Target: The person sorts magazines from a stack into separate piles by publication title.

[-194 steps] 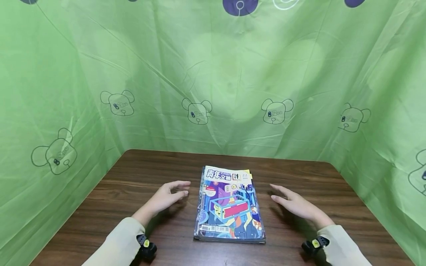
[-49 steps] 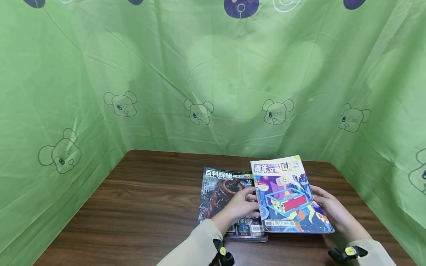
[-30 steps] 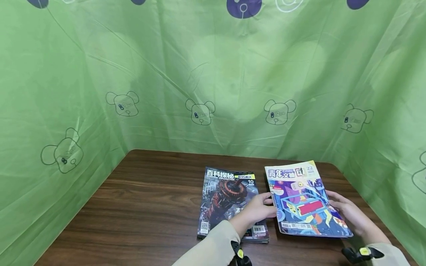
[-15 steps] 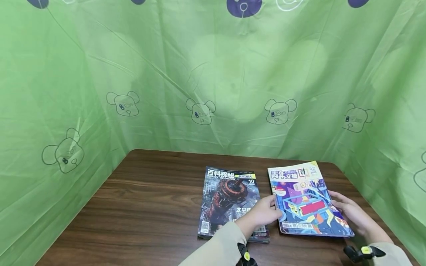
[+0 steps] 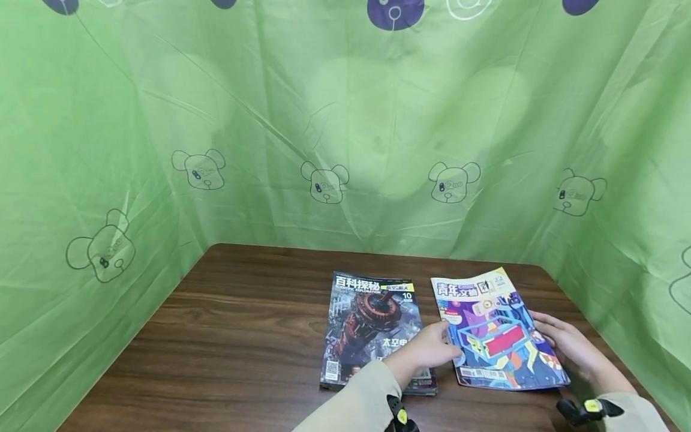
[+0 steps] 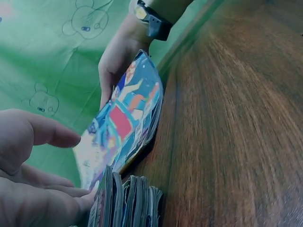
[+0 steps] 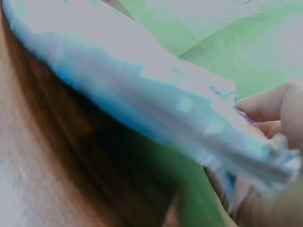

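Note:
A colourful magazine [image 5: 493, 336] with a red block on its cover lies tilted right of centre, between my two hands. My left hand [image 5: 426, 348] grips its left edge, with fingertips right at the cover. My right hand [image 5: 574, 348] holds the right edge; in the right wrist view its fingers [image 7: 265, 106] bend around the side of the raised, blurred magazine [image 7: 156, 104]. Beside it, a stack of magazines with a dark sci-fi cover [image 5: 372, 318] lies flat, partly hidden by my left hand and sleeve. The left wrist view shows the stack's layered edges [image 6: 128, 198] below the colourful magazine.
Everything is on a dark brown wooden table [image 5: 216, 342] with wide bare wood at the left. A green curtain [image 5: 388, 120] with bear drawings hangs behind and along both sides. Black camera units [image 5: 588, 411] are strapped to the wrists.
The colourful magazine, first on top of the central stack, has been carried right, uncovering the dark magazine. Both hands took hold of it; in the last half second it dipped slightly toward me.

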Motion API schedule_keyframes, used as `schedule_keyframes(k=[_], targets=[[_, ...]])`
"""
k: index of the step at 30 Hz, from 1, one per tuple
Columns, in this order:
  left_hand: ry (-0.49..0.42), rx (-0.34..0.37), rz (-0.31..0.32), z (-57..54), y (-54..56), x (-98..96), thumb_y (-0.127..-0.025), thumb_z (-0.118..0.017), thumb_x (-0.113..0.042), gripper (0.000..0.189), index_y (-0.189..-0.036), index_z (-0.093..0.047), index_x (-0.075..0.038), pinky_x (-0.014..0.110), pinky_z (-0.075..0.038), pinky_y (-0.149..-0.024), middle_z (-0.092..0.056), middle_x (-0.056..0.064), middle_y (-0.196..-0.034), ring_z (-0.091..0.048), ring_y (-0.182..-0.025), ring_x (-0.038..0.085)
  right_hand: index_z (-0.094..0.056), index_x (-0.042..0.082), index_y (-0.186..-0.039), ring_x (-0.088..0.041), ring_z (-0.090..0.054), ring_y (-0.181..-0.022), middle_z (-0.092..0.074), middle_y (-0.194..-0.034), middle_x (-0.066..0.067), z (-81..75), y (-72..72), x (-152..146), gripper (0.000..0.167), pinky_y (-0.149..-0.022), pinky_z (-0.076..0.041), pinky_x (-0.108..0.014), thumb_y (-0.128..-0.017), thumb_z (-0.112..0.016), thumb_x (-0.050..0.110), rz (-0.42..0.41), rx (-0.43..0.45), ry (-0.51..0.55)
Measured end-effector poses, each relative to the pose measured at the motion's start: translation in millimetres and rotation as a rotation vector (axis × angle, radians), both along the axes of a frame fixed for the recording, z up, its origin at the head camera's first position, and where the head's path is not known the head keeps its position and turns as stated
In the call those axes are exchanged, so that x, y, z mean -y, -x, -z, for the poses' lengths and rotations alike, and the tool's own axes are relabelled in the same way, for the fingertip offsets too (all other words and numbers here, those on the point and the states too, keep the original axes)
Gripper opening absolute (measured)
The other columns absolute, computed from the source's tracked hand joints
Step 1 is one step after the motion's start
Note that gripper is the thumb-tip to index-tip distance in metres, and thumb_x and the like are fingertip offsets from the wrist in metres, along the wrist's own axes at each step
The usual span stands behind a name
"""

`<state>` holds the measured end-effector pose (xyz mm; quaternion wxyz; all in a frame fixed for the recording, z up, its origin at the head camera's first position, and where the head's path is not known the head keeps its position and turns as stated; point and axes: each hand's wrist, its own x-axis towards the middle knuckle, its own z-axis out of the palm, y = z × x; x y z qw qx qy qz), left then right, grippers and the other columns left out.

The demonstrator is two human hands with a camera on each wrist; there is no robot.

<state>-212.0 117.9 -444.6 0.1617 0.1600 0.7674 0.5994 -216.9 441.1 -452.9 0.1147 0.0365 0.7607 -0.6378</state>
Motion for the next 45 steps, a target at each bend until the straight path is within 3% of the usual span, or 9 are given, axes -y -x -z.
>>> schedule_keyframes(k=[2,4,9,12,16,20,29,36,45], targets=[[-0.008,0.017,0.007,0.7,0.6,-0.2,-0.081,-0.072,-0.001,0.071,-0.145,-0.044,0.008,0.031,-0.044,-0.107,-0.053,0.023,-0.142,-0.053,-0.13,0.03,-0.045,0.008,-0.149,-0.019,-0.069,-0.086,-0.071,-0.102,-0.003,-1.8,0.1,2,0.045,-0.074,-0.06,-0.039,-0.108,-0.045,0.027,0.02,0.002,-0.07],[-0.021,0.023,0.016,1.5,0.9,-0.1,-0.082,-0.072,-0.001,0.071,-0.146,-0.043,0.009,0.032,-0.044,-0.108,-0.052,0.024,-0.142,-0.052,-0.131,0.031,-0.024,-0.012,-0.152,-0.018,-0.068,-0.086,-0.07,-0.102,-0.004,-3.5,0.7,4,0.061,-0.074,-0.06,-0.037,-0.108,-0.043,0.026,0.031,0.005,-0.148],[-0.026,0.029,0.023,4.1,2.3,-1.2,-0.082,-0.072,-0.001,0.07,-0.146,-0.043,0.008,0.033,-0.044,-0.107,-0.053,0.024,-0.141,-0.053,-0.13,0.032,-0.018,-0.02,-0.148,-0.009,-0.062,-0.086,-0.067,-0.107,-0.009,-7.6,3.0,6,0.062,-0.074,-0.057,-0.029,-0.109,-0.038,0.023,0.027,0.005,-0.327],[-0.016,0.026,0.023,5.2,3.0,-1.9,-0.083,-0.072,-0.001,0.069,-0.145,-0.044,0.007,0.033,-0.045,-0.106,-0.054,0.024,-0.14,-0.054,-0.129,0.031,-0.021,-0.024,-0.145,-0.002,-0.058,-0.088,-0.063,-0.116,-0.026,-9.2,4.0,6,0.061,-0.076,-0.056,-0.025,-0.108,-0.037,0.022,0.01,-0.013,-0.405],[-0.006,0.016,0.029,4.9,3.6,-1.3,-0.083,-0.073,-0.002,0.069,-0.145,-0.045,0.006,0.033,-0.046,-0.106,-0.055,0.024,-0.139,-0.054,-0.128,0.031,-0.026,-0.026,-0.142,-0.006,-0.061,-0.094,-0.052,-0.13,-0.039,-10.1,4.7,8,0.059,-0.078,-0.056,-0.024,-0.108,-0.036,0.021,0.018,-0.051,-0.468],[0.003,0.004,0.037,4.1,4.4,0.0,-0.083,-0.073,-0.003,0.07,-0.146,-0.045,0.006,0.032,-0.047,-0.104,-0.055,0.023,-0.139,-0.055,-0.127,0.03,-0.026,-0.025,-0.142,-0.019,-0.063,-0.1,-0.051,-0.131,-0.041,-10.3,4.9,8,0.06,-0.078,-0.056,-0.025,-0.109,-0.035,0.024,0.03,-0.066,-0.5],[-0.027,-0.01,0.068,0.5,10.3,8.4,-0.087,-0.072,-0.006,0.065,-0.146,-0.046,0.004,0.028,-0.052,-0.095,-0.059,0.02,-0.135,-0.06,-0.12,0.024,-0.03,-0.022,-0.143,-0.004,-0.063,-0.092,-0.055,-0.13,-0.036,-11.4,2.4,19,0.057,-0.078,-0.057,-0.028,-0.11,-0.035,0.024,0.043,-0.156,-0.438],[-0.055,-0.022,0.083,-7.0,17.7,27.1,-0.09,-0.071,-0.009,0.067,-0.149,-0.041,0.004,0.033,-0.053,-0.096,-0.055,0.02,-0.139,-0.058,-0.124,0.031,-0.032,-0.017,-0.145,-0.015,-0.062,-0.091,-0.065,-0.118,-0.021,-17.0,5.4,39,0.058,-0.074,-0.057,-0.03,-0.108,-0.042,0.026,0.034,-0.123,-0.402],[-0.027,-0.047,0.049,-9.4,30.6,63.9,-0.092,-0.069,-0.012,0.069,-0.151,-0.038,0.004,0.044,-0.049,-0.102,-0.049,0.027,-0.143,-0.052,-0.129,0.037,-0.035,-0.013,-0.146,-0.03,-0.067,-0.102,-0.061,-0.127,-0.029,-14.8,10.7,69,0.057,-0.08,-0.058,-0.037,-0.108,-0.045,0.028,-0.039,-0.138,-0.336]])
